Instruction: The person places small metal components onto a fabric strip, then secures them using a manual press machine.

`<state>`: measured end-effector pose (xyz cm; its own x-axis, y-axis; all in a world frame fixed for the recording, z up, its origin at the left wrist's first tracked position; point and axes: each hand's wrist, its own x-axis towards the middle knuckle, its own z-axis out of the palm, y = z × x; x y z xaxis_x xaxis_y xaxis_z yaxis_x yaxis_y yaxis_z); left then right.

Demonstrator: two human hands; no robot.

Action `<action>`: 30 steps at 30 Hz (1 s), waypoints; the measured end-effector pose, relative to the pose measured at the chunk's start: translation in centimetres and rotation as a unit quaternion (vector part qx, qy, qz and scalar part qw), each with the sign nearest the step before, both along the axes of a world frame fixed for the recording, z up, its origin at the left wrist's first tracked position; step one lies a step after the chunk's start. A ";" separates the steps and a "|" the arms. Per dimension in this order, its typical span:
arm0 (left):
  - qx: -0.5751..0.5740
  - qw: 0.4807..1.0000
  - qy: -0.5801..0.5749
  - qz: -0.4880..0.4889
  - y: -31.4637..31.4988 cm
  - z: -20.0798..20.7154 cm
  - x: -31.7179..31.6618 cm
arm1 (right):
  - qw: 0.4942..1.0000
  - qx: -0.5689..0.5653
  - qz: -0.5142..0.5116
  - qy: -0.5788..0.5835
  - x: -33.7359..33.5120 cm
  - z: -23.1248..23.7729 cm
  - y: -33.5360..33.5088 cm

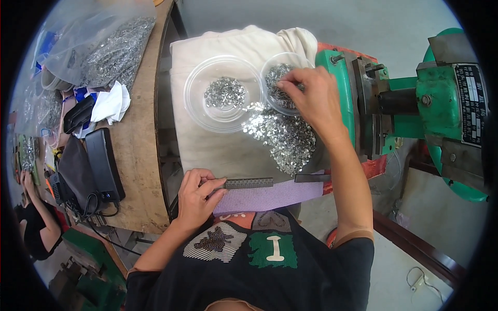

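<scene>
My left hand [196, 199] grips the left end of a dark metal strip [251, 182] with a row of slots, thumb and fingers closed on it. The strip lies level at the near edge of the cloth-covered surface. My right hand [317, 96] reaches over a small clear tub [263, 71] of thin silvery metal pieces [277, 76]. Its thumb and forefinger are pinched together at the pieces; what they hold is too small to make out. To the left, a larger clear tub [195, 101] holds short metal bits [224, 92]. Small shiny flat pieces [290, 142] lie heaped in front.
Right of the tubs stands a green machine [441, 98] with a metal ram. A plain dark bar [311, 178] lies by a purple cloth [272, 196]. A wooden table [142, 155] at left carries bags of metal parts [116, 52] and a black case [105, 163]. Another person [44, 223] works far left.
</scene>
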<state>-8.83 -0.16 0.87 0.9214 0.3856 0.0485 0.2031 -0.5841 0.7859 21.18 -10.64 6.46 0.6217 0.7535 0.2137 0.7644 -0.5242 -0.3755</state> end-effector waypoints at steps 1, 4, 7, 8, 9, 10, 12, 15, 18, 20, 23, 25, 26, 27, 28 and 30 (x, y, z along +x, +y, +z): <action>0.000 1.000 0.001 0.003 0.0 0.0 0.0 | 0.999 0.010 -0.019 0.025 -0.4 0.3 -0.3; -0.002 1.000 0.000 0.005 0.1 -0.2 0.0 | 0.963 0.127 -0.053 0.233 -2.4 0.7 -2.3; -0.003 1.000 0.002 0.004 0.2 -0.2 -0.1 | 0.949 0.130 0.019 0.286 -5.8 0.6 -4.8; -0.006 1.000 0.002 0.003 0.2 0.0 -0.1 | 0.946 0.109 0.050 0.301 -6.7 0.3 -5.7; -0.008 1.000 0.002 0.002 0.2 0.0 0.0 | 0.954 0.084 0.068 0.279 -7.6 -0.2 -6.3; -0.008 1.000 0.003 0.003 0.1 0.0 -0.1 | 0.961 0.058 0.087 0.256 -8.5 -0.8 -6.7; -0.023 1.000 0.002 -0.002 0.1 -0.3 -0.2 | 0.977 0.039 0.084 0.193 -10.0 -2.3 -7.4; -0.020 1.000 -0.001 -0.001 0.1 -0.4 -0.2 | 0.990 0.006 0.067 0.122 -11.0 -3.4 -7.9; -0.019 1.000 0.000 0.000 0.1 -0.4 -0.1 | 0.992 -0.015 0.044 0.120 -11.0 -3.4 -8.0; -0.019 1.000 0.003 0.002 0.2 -0.3 -0.1 | 0.991 -0.024 0.039 0.124 -10.9 -3.0 -8.1; -0.021 1.000 0.003 0.005 0.2 -0.3 -0.1 | 0.980 -0.035 0.046 0.190 -10.8 -2.7 -8.3; -0.022 1.000 0.002 0.006 0.1 -0.4 -0.1 | 0.976 -0.044 0.060 0.203 -10.9 -2.5 -8.4; -0.020 1.000 0.002 0.005 0.2 -0.4 -0.1 | 0.976 -0.044 0.062 0.204 -11.0 -2.6 -8.4; -0.018 1.000 0.002 0.005 0.2 -0.4 -0.1 | 0.976 -0.050 0.061 0.205 -11.0 -2.6 -8.5; -0.018 1.000 0.003 0.006 0.1 -0.4 -0.1 | 0.975 -0.056 0.060 0.206 -11.1 -2.7 -8.5; -0.017 1.000 0.001 0.004 0.1 -0.3 0.0 | 0.975 -0.061 0.058 0.206 -11.2 -2.5 -8.4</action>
